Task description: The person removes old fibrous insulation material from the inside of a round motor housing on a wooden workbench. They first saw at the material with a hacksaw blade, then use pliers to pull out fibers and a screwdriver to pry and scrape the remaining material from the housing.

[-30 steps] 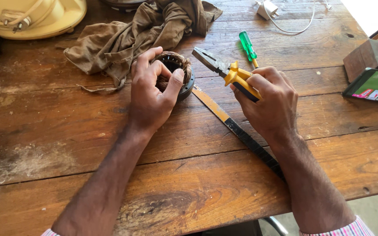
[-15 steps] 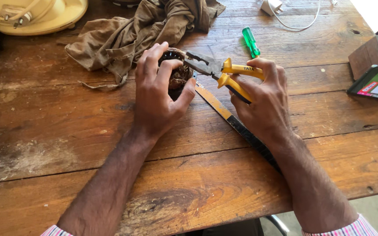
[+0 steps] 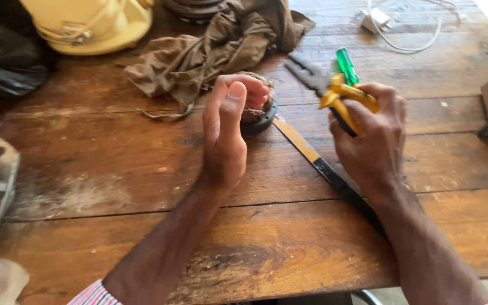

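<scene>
The left hand (image 3: 227, 133), earlier laid flat over the round wound coil (image 3: 257, 113), is now turned on edge, fingers curled around it; yellow-handled pliers (image 3: 326, 87) (steel jaws lifted away) are gripped by the right hand (image 3: 371, 138).

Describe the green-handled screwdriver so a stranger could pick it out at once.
On the wooden table, look toward the far right, just beyond the right hand holding the yellow-handled pliers. The screwdriver lies there, its shaft hidden behind the pliers. Its translucent bright green handle sets it apart from the pliers and the white charger cable farther back.
</scene>
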Motion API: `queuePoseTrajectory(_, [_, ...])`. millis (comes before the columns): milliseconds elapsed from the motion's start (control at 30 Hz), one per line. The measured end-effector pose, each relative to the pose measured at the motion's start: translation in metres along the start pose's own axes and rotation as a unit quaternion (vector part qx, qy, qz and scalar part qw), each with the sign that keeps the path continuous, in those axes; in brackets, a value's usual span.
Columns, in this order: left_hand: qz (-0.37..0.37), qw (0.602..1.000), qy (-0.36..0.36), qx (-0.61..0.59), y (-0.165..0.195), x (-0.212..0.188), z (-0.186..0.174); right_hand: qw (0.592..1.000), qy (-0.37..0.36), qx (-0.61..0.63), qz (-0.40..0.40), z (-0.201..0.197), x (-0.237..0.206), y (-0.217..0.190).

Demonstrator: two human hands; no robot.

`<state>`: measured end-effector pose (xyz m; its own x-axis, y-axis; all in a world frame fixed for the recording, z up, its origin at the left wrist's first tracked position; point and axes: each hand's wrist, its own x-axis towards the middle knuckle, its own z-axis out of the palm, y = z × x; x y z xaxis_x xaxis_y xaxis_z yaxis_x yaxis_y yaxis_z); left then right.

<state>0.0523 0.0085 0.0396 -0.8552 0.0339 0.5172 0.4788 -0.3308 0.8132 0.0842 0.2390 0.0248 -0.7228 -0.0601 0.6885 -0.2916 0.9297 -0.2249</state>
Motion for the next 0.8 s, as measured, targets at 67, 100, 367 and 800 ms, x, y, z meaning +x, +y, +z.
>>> queuePoseTrajectory(67, [0.005,0.997,0.008,-0.076,0.002,0.000,0.004,0.999,0.008,0.018,0.027,0.000,0.000,0.002])
queuePoseTrajectory(100, [0.008,0.993,0.011,-0.115,0.002,0.000,0.005,0.999,0.011,0.026,0.041,0.000,0.000,0.003])
queuePoseTrajectory(367, [0.053,0.980,0.060,0.181,0.001,0.023,0.001,0.990,0.057,0.074,0.101,0.004,0.001,0.013])
queuePoseTrajectory(800, [-0.027,0.202,-0.334,0.920,-0.011,0.109,-0.075,0.997,0.057,-0.026,0.038,0.019,0.007,0.018])
